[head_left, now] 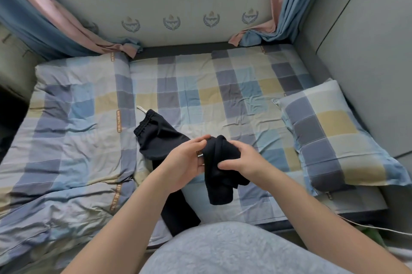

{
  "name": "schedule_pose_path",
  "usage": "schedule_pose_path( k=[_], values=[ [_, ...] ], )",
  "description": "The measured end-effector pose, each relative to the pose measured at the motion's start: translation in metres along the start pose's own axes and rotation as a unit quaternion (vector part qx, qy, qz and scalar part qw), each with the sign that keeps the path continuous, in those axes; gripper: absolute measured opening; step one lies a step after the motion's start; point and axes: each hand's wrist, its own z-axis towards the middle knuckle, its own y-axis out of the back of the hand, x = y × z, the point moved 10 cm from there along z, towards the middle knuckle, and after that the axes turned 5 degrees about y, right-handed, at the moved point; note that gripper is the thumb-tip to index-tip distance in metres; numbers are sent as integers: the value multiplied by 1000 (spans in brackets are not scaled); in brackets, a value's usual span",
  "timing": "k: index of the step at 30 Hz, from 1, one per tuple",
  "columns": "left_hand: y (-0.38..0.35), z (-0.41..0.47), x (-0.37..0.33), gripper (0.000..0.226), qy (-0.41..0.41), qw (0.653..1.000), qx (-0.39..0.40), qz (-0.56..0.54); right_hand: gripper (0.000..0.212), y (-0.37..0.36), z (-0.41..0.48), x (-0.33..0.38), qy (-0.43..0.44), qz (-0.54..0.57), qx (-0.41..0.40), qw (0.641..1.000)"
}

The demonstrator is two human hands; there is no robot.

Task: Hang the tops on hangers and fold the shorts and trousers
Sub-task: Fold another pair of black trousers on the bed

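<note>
Black trousers [159, 137] lie on the checked bed, their elastic waistband with a white drawstring pointing to the far left. One leg runs down toward me at the bed's front edge. The other leg end [219, 175] is lifted and bunched between both hands. My left hand [186, 162] pinches the fabric from the left with thumb and fingers. My right hand [242, 162] grips the bunched cloth from the right, thumb underneath. The loose end hangs below my hands. No hangers or tops are in view.
The checked bedsheet [223, 86] covers the bed. A matching rumpled duvet [66, 140] fills the left side and a pillow [330, 135] lies at the right. Blue and pink curtains [55, 22] hang at both back corners. A grey padded wall [367, 62] bounds the right.
</note>
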Motion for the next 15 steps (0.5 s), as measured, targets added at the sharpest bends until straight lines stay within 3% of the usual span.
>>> schedule_pose_path(
  k=[3, 6, 8, 10, 12, 15],
  values=[
    [22, 1, -14, 30, -17, 983, -77, 163, 27, 16, -2, 6, 8, -34, -33, 999],
    [39, -1, -30, 48, -50, 919, -151, 360, 32, 23, -11, 22, 33, -51, -22, 998],
    [29, 2, -30, 73, -73, 846, -123, 513, 38, 24, -23, 45, 68, -58, -4, 996],
    [8, 8, -25, 94, -98, 810, -62, 575, 44, 23, -38, 72, 106, -73, 28, 991],
    [-18, 15, -19, 93, -132, 829, 2, 543, 50, 24, -53, 102, 151, -91, 54, 983],
    [-28, 23, -14, 56, -149, 878, 12, 456, 54, 36, -65, 137, 203, -86, 50, 974]
  ],
)
